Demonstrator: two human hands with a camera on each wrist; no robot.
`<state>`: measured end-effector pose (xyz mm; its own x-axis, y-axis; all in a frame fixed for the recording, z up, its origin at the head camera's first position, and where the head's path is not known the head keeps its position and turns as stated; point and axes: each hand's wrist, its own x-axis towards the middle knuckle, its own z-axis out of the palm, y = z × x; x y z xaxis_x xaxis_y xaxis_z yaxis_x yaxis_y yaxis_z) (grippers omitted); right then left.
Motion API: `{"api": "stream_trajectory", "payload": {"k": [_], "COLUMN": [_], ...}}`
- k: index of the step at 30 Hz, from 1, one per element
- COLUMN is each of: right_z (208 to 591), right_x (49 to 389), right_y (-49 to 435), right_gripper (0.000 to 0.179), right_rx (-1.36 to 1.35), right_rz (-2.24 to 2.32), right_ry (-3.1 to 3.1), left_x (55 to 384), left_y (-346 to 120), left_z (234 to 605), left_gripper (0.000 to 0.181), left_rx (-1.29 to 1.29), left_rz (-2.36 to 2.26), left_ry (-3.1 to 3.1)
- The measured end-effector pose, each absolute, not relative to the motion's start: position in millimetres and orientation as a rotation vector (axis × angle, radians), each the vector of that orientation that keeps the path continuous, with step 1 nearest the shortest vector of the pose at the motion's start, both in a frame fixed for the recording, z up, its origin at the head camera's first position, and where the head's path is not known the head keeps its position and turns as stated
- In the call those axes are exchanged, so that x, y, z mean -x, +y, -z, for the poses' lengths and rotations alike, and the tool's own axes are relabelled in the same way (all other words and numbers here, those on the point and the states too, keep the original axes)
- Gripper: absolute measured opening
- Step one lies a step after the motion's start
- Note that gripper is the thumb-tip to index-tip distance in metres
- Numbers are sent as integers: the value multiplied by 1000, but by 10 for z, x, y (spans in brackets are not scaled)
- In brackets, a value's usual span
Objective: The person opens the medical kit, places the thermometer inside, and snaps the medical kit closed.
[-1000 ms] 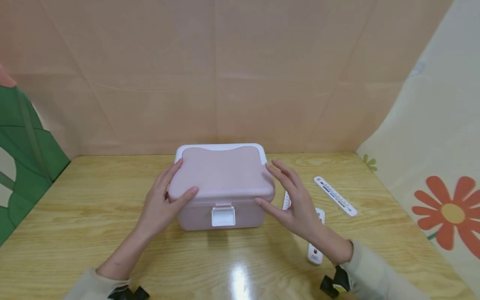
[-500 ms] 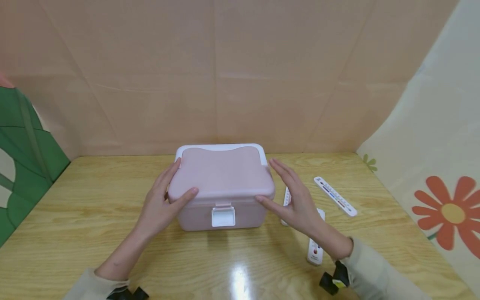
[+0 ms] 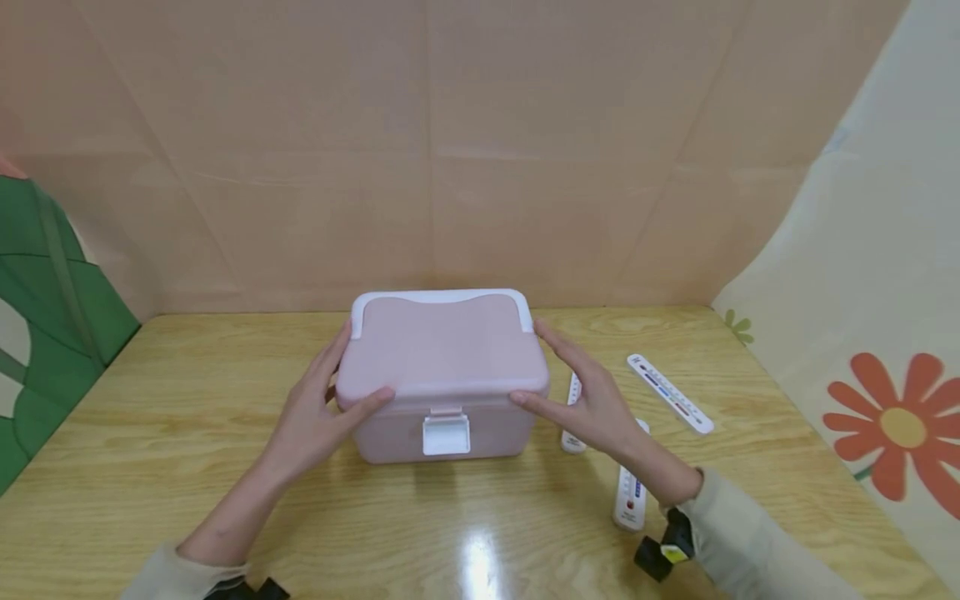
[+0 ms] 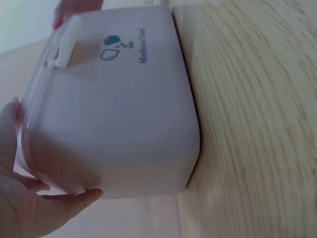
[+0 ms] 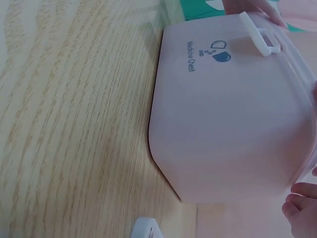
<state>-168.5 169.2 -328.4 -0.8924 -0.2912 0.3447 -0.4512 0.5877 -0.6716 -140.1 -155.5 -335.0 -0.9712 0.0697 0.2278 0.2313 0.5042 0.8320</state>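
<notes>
A pink medicine chest [image 3: 450, 350] with a white-edged lid stands on the wooden table, its lid down. The white front latch [image 3: 446, 434] sticks outward; from the wrists, "Medicine Chest" lettering [image 4: 142, 45] shows below it. My left hand [image 3: 315, 408] holds the lid's left front corner, thumb on the front edge and fingers along the left side. At the opposite corner my right hand [image 3: 592, 404] holds the lid likewise, thumb at the front and fingers reaching along the right side. Some fingertips are hidden by the chest in the head view.
Right of the chest lie three white thermometer strips: one farther back [image 3: 670, 393], one beside the chest [image 3: 573, 442] and one under the right forearm [image 3: 630, 500], the latter two partly covered. A tan sheet [image 3: 431, 167] rises behind the table; a flowered sheet [image 3: 900, 425] hangs at right.
The fingers of my left hand have slid off the lid's top onto its side. My right fingers have lowered against the right side. The chest has stayed in place.
</notes>
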Motion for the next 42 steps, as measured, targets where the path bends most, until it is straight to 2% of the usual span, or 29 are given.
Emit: {"api": "stream_trajectory", "payload": {"k": [19,42], "right_z": [3336,3248], "right_x": [1701,1691], "right_y": [1673,1649], "right_gripper": [87,82], "right_rx": [-633,-553], "right_rz": [-1483,-1558], "right_ry": [-2555,-2586], "left_x": [1371,1373], "left_y": [-1604,-1593], "left_z": [3410,3256], "left_gripper": [107,104], "left_rx": [317,240], "left_rz": [1542,1434], "left_ry": [-2540,-2618]}}
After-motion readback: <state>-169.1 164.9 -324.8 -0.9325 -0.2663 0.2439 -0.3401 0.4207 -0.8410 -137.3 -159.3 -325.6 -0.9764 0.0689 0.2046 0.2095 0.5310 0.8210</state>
